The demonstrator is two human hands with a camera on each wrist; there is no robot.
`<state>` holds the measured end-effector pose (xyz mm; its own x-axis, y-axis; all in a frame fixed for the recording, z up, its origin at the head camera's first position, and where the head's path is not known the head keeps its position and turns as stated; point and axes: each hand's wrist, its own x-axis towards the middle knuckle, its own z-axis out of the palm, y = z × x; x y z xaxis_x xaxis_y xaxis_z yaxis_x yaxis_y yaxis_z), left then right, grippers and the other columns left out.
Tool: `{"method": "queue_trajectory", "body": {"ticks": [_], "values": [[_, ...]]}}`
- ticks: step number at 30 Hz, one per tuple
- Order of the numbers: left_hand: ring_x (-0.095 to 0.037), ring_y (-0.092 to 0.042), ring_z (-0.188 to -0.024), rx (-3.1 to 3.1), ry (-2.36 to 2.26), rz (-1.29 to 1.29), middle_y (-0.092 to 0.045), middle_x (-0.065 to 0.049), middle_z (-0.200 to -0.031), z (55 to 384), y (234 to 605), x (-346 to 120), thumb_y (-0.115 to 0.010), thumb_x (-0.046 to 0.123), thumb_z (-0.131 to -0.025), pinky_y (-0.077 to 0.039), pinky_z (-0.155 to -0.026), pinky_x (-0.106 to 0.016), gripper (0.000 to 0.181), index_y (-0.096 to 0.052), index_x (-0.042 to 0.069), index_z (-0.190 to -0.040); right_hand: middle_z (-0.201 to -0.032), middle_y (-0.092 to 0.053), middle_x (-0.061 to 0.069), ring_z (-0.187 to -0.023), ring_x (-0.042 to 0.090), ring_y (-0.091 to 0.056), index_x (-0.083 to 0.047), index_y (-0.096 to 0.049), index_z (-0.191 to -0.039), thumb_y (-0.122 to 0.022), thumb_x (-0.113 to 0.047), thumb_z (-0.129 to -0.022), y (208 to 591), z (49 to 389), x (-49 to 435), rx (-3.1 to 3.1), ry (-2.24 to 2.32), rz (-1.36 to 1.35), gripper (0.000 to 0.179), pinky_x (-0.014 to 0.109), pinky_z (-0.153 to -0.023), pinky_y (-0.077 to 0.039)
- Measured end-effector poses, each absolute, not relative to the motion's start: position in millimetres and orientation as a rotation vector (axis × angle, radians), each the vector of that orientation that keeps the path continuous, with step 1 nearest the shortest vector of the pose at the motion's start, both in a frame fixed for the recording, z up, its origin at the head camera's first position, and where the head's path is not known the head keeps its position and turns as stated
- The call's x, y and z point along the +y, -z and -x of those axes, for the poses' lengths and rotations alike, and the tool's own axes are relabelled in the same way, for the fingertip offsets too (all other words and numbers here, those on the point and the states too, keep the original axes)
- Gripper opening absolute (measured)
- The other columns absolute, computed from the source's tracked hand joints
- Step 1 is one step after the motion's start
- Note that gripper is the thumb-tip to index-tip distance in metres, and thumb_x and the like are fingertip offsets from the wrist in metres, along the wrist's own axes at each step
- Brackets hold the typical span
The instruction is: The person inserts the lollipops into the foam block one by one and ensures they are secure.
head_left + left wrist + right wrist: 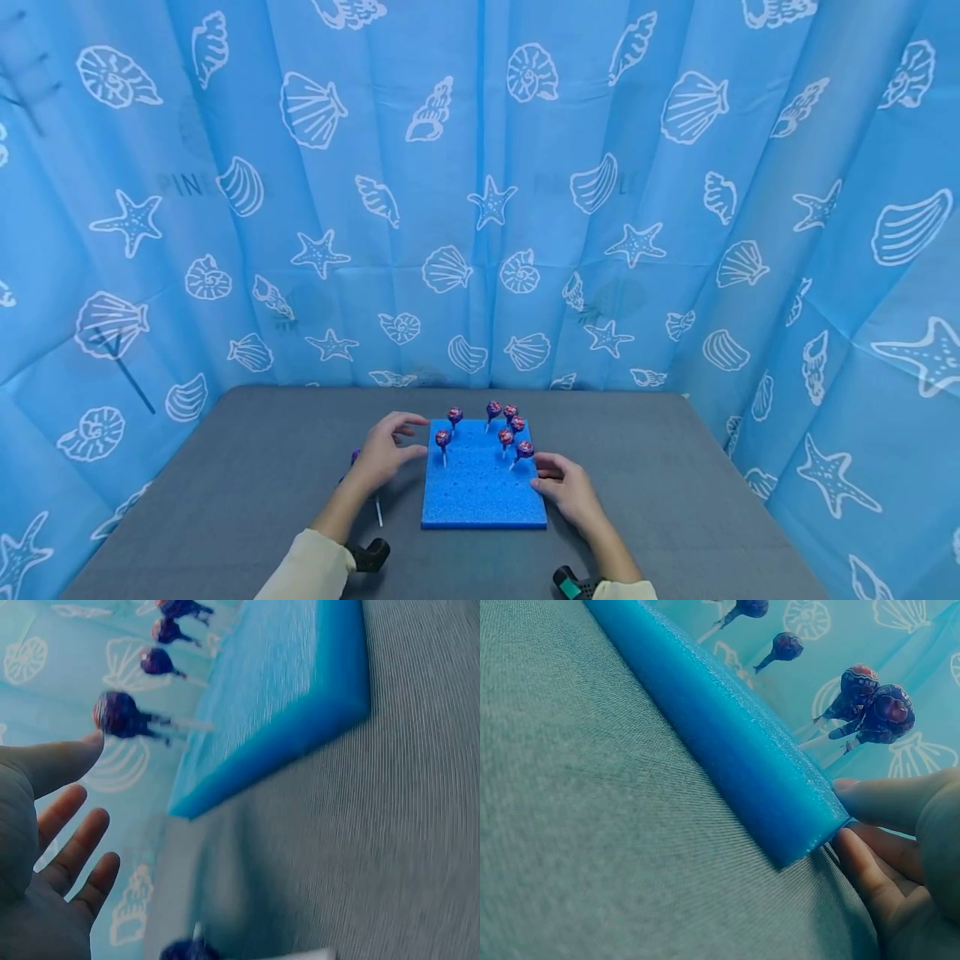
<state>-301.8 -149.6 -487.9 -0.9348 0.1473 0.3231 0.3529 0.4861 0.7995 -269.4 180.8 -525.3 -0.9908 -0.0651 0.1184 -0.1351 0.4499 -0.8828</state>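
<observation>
A blue foam board (pixel 480 492) lies on the table, with several lollipops in purple-and-red wrappers standing by their sticks in its far half. Two of these, including one lollipop (pixel 443 437), stand near the left side; the others cluster at the right. My right hand (pixel 572 493) holds the board's right edge, its thumb (pixel 885 799) at the top and fingers at the side and underneath. Beside the left edge is my left hand (pixel 384 450), fingers spread and nothing held. In the left wrist view its thumb overlaps a lollipop (pixel 118 715).
More lollipops lie on the grey table (pixel 285 467) left of the board, partly hidden by my left forearm; a white stick (pixel 378 510) shows there. Behind the table hangs a blue curtain (pixel 480 317) with white shell prints. A black device (pixel 369 555) is on my left wrist.
</observation>
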Motion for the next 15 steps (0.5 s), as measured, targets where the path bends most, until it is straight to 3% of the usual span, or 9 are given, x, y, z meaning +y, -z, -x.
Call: {"method": "queue_trajectory", "body": {"ticks": [9, 15], "values": [[-0.026, -0.057, -0.110, -2.626, 1.276, 0.408, -0.060, -0.002, -0.120, 306, 493, -181, -0.079, 0.011, -0.081, -0.046, -0.090, -0.052, 0.040, -0.066, 0.018, -0.118, -0.115, -0.065, 0.010, -0.104, 0.027, -0.061, -0.004, -0.062, -0.123, -0.070, -0.008, -0.089, 526, 269, 180, -2.613, -1.597, -0.177, 0.035, 0.044, -0.088, -0.050], [-0.033, -0.048, -0.124, -2.773, 1.234, 0.400, -0.058, -0.006, -0.129, 303, 497, -198, -0.080, 0.015, -0.081, -0.037, -0.099, -0.059, 0.041, -0.066, 0.021, -0.119, -0.115, -0.065, 0.010, -0.103, 0.027, -0.062, -0.004, -0.063, -0.123, -0.070, -0.007, -0.090, 526, 269, 180, -2.613, -1.604, -0.174, 0.034, 0.044, -0.088, -0.050]]}}
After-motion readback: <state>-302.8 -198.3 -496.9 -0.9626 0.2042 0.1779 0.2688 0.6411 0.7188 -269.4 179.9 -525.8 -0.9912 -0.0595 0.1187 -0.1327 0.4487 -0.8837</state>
